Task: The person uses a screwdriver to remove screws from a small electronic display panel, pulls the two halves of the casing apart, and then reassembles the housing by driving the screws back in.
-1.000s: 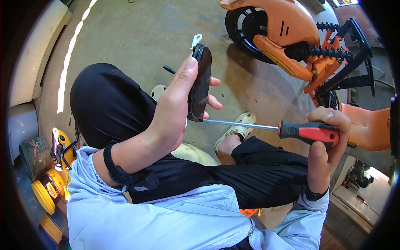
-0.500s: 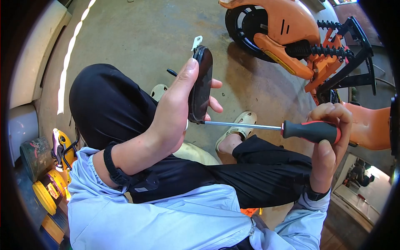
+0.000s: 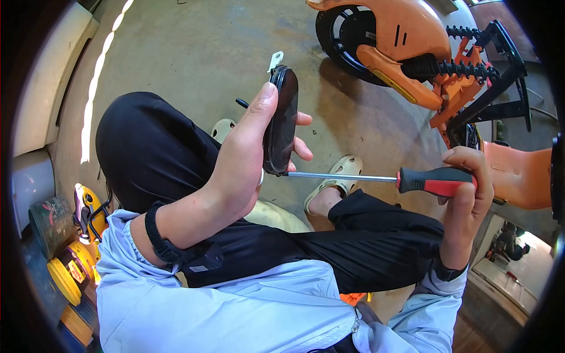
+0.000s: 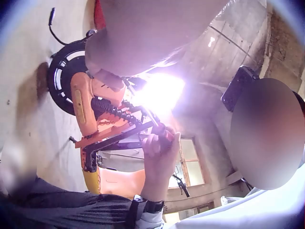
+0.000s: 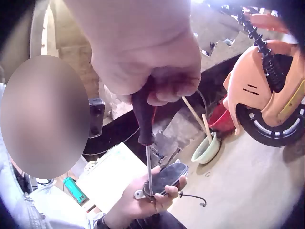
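In the head view my left hand (image 3: pixel 238 147) grips a black oval part (image 3: pixel 282 123) with a glossy dark face, thumb along one edge and fingertips behind the other. A pale metal tab (image 3: pixel 276 59) with a hole sticks out from its upper end. A short black cable (image 3: pixel 241 103) shows beside the thumb. My right hand (image 3: pixel 468 203) holds a screwdriver (image 3: pixel 421 181) by its red and black handle. Its shaft lies nearly level, with the tip at the part's lower end. In the right wrist view the shaft (image 5: pixel 148 167) meets the part (image 5: pixel 167 176) close to another tab (image 5: pixel 139 194).
An orange two-wheeler (image 3: pixel 412 35) with black springs stands at the upper right. A shod foot (image 3: pixel 335 185) rests on the floor below the shaft. Yellow tubs (image 3: pixel 62 279) stand at the left. A pale green bowl (image 5: pixel 206 149) holding sticks sits on the floor.
The screwdriver handle has turned about its axis, and my right fingers have shifted around it. The tip stays at the part's lower end. My left hand keeps its grip.
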Motion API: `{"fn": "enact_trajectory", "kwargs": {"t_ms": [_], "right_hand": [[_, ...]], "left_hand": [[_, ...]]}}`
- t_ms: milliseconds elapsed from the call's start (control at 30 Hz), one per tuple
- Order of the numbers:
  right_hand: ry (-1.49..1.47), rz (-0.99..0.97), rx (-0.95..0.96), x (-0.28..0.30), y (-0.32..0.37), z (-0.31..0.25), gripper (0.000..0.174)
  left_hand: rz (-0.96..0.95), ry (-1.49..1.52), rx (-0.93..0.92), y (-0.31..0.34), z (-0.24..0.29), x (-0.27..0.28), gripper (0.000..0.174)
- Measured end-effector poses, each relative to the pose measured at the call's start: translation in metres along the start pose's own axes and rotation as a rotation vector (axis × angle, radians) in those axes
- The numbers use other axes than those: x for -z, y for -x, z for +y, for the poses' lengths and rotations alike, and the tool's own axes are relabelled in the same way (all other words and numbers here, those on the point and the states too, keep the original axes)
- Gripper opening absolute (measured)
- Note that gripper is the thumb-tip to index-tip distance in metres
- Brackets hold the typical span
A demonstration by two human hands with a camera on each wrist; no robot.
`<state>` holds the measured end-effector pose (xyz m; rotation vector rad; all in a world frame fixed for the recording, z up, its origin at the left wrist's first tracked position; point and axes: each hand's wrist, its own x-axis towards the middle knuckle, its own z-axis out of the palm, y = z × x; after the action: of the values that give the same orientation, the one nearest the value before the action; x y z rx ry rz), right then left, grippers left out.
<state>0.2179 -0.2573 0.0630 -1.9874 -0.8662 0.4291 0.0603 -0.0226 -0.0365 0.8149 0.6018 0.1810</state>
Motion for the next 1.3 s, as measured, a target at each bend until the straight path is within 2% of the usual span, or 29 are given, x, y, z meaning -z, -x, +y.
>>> {"fn": "enact_trajectory", "kwargs": {"t_ms": [33,67,167,200,300,333,467,567,633,700,733,767,833,867,1000,1067,1133,1167,1200,1300], "right_hand": [[0.059,0.012,-0.075,0.001,0.001,0.0,0.058],[0.0,0.053,0.073,-0.007,-0.001,0.007,0.059],[-0.176,0.026,0.159,-0.021,-0.004,-0.001,0.057],[-0.155,-0.001,0.168,-0.023,-0.005,-0.004,0.054],[-0.066,-0.07,0.082,-0.007,-0.007,0.002,0.052],[0.051,0.021,-0.059,-0.003,-0.004,0.001,0.053],[-0.136,-0.013,0.084,-0.01,-0.003,0.004,0.06],[-0.203,-0.007,0.068,-0.026,-0.005,-0.012,0.065],[-0.225,0.014,0.006,-0.021,-0.005,-0.009,0.069],[-0.057,-0.029,-0.049,-0.003,-0.005,0.004,0.073],[-0.032,-0.02,-0.296,-0.002,-0.003,-0.01,0.069],[-0.032,-0.02,-0.296,-0.005,-0.003,-0.008,0.069],[-0.147,0.008,-0.025,-0.014,-0.004,-0.002,0.065],[-0.222,0.02,0.006,-0.023,-0.004,-0.011,0.062],[-0.25,0.032,-0.005,-0.024,-0.005,-0.014,0.062],[-0.076,-0.08,-0.161,-0.005,-0.004,-0.009,0.061],[-0.082,-0.052,-0.154,-0.005,-0.002,-0.004,0.06],[-0.089,-0.026,-0.146,-0.007,-0.002,0.0,0.059],[-0.128,-0.054,0.065,-0.009,-0.005,0.006,0.056],[-0.208,-0.022,0.112,-0.025,-0.006,-0.006,0.059]], "left_hand": [[-0.002,0.006,-0.001,0.0,0.0,0.0,0.052],[-0.001,0.007,-0.002,-0.001,0.0,0.0,0.052],[0.01,0.012,0.001,0.0,0.0,0.001,0.052],[0.014,0.002,0.002,0.0,0.0,0.001,0.052],[0.017,-0.009,0.009,0.0,0.0,0.002,0.052],[0.016,-0.011,0.016,0.0,-0.001,0.002,0.052],[0.013,-0.014,0.011,0.0,0.0,0.001,0.052],[0.027,-0.008,0.015,0.0,0.0,0.002,0.053],[0.034,-0.028,0.025,0.0,0.0,0.003,0.052],[0.037,-0.025,0.028,-0.001,-0.001,0.004,0.052],[0.041,-0.02,0.03,-0.001,-0.001,0.004,0.052],[0.04,-0.02,0.03,-0.001,-0.001,0.004,0.052],[0.03,-0.012,0.029,-0.001,-0.001,0.004,0.051],[0.031,-0.012,0.029,0.0,-0.001,0.004,0.051],[0.047,-0.016,0.036,0.0,-0.002,0.004,0.051],[0.051,-0.015,0.04,0.0,-0.002,0.004,0.051],[0.051,0.0,0.047,-0.001,-0.002,0.004,0.051],[0.051,0.002,0.047,-0.001,-0.002,0.003,0.051],[0.051,0.0,0.047,0.0,-0.002,0.002,0.051],[0.047,-0.003,0.043,0.001,-0.002,0.002,0.051]]}}
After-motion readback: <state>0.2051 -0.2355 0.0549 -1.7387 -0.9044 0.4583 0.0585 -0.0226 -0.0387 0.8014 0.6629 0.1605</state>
